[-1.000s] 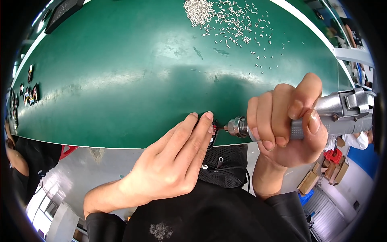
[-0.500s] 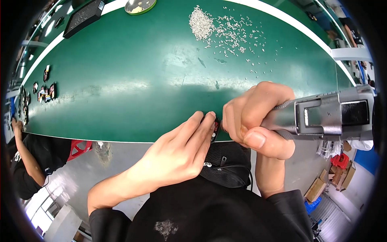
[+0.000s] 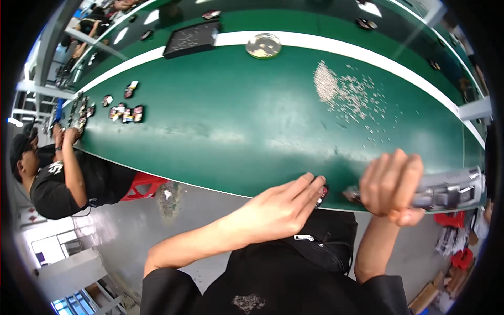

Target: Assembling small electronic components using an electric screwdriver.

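Both hands meet: left hand (image 3: 281, 210) flat, right hand (image 3: 392, 185) fisted around driver (image 3: 446, 190).

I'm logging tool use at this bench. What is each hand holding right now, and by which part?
The right hand grips a grey power screwdriver around its body near the tip. The left hand presses fingertips on a small dark part at the table edge.

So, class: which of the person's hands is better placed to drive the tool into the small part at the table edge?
Right. The right hand already grips the grey power screwdriver, its tip beside the small part, while the left hand lies flat, fingertips on that part.
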Demonstrator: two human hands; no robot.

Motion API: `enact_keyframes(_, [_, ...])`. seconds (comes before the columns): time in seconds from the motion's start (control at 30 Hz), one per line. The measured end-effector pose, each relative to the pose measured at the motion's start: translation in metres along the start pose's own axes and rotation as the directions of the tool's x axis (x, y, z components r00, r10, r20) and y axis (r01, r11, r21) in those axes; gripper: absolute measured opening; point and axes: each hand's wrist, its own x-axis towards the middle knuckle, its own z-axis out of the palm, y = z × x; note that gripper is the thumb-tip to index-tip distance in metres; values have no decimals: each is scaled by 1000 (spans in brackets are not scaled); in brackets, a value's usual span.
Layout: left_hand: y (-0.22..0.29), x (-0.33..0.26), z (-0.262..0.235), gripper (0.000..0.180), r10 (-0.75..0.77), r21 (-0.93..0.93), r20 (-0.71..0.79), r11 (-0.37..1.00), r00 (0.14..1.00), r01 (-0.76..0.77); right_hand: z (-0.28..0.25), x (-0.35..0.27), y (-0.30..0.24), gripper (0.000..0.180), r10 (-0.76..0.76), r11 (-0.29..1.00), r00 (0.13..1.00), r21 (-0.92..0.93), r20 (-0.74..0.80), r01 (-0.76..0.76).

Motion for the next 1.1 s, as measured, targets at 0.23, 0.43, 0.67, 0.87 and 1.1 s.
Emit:
enact_keyframes(0.23, [-79, -79, -39, 39, -692, 236, -336, 595, 639, 768, 26, -63, -25, 12, -125, 982, 845, 54, -520, 179])
enact_keyframes(0.43, [-105, -57, -59, 48, -650, 377, -473, 460, 594, 804, 33, -80, -6, 9, -20, 982, 615, 99, -788, 158])
enact_keyframes(0.67, [-107, 76, -3, 27, -460, -20, -294, 879, 838, 476, 34, -96, 2, 8, -35, 945, 504, 135, -863, 297])
enact_keyframes(0.87, [-145, 140, 13, 15, -243, -45, -254, 970, 936, 239, 34, -97, 3, 8, -36, 938, 496, 143, -867, 317])
enact_keyframes(1.1, [-134, 185, 24, 14, -164, 107, -106, 979, 981, 175, 32, -102, 3, 7, -17, 909, 549, 216, -836, 357])
